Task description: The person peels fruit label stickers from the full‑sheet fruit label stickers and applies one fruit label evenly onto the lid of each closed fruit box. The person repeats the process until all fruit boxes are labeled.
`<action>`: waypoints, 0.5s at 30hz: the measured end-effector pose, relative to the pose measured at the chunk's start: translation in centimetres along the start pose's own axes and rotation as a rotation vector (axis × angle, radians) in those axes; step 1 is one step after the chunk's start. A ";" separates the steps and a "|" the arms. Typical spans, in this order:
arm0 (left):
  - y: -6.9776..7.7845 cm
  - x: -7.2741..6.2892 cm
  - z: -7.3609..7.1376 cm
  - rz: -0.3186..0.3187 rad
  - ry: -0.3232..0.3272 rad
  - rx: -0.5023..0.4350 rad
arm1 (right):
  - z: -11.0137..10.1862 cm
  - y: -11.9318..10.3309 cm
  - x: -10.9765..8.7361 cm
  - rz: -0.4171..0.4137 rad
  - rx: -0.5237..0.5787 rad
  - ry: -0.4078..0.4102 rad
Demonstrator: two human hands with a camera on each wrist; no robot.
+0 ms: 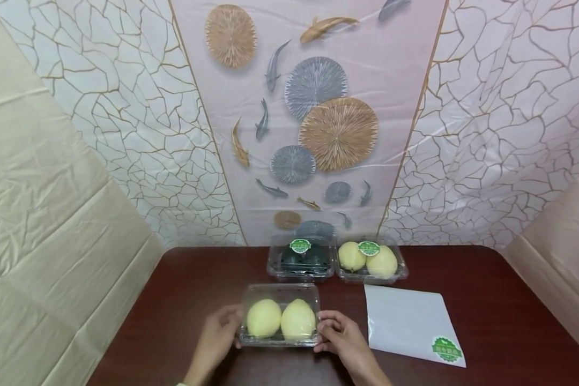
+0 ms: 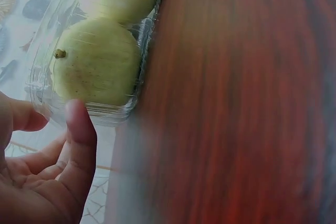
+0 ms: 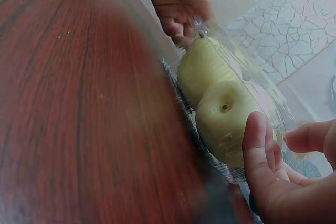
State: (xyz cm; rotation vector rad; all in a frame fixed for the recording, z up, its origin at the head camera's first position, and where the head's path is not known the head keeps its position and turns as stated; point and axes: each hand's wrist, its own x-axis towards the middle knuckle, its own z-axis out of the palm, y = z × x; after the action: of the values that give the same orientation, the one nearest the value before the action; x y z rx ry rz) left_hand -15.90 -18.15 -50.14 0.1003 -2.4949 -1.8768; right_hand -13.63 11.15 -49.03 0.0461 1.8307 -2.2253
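Observation:
A clear plastic clamshell box (image 1: 281,292) with two pale yellow-green pears (image 1: 264,318) inside is at the front middle of the dark table. Its lid is closed over the fruit. My left hand (image 1: 218,335) grips the box's left end, its thumb and fingers at the rim. At the opposite end my right hand (image 1: 343,339) holds the box with bent fingers. In the right wrist view, the right thumb (image 3: 255,140) lies against the plastic beside a pear. Between the hands, no label shows on this box.
Behind stand two more clear boxes with green round labels: one holds dark green produce (image 1: 305,258), the other two pears (image 1: 381,262). On the right lies a white sheet (image 1: 410,321) bearing one green sticker (image 1: 446,349). A patterned cloth backdrop (image 1: 294,107) rises behind the table (image 1: 188,279).

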 end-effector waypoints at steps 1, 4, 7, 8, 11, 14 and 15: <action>0.0 0.0 0.1 -0.001 -0.004 -0.005 | -0.1 0.0 -0.1 -0.005 0.001 0.002; 0.1 0.0 0.3 0.000 -0.017 -0.019 | -0.3 0.1 -0.2 -0.024 0.004 0.006; 0.2 -0.1 0.5 0.004 -0.039 -0.031 | -0.7 0.1 -0.4 -0.037 0.002 0.005; 0.3 -0.1 0.5 0.005 -0.048 -0.032 | -0.8 0.1 -0.4 -0.037 0.002 0.005; 0.4 -0.1 0.8 0.001 -0.074 -0.045 | -1.1 0.0 -0.6 -0.028 -0.007 0.009; 0.5 0.0 1.1 0.001 -0.095 -0.068 | -1.5 0.0 -0.7 -0.024 -0.013 0.017; 0.5 0.0 1.2 0.002 -0.100 -0.074 | -1.7 0.0 -0.8 -0.024 -0.015 0.019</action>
State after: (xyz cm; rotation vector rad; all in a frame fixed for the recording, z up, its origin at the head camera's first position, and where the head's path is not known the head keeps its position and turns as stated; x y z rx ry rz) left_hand -15.97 -16.80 -49.98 0.0025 -2.4819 -2.0197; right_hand -13.12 12.94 -49.18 0.0419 1.8675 -2.2345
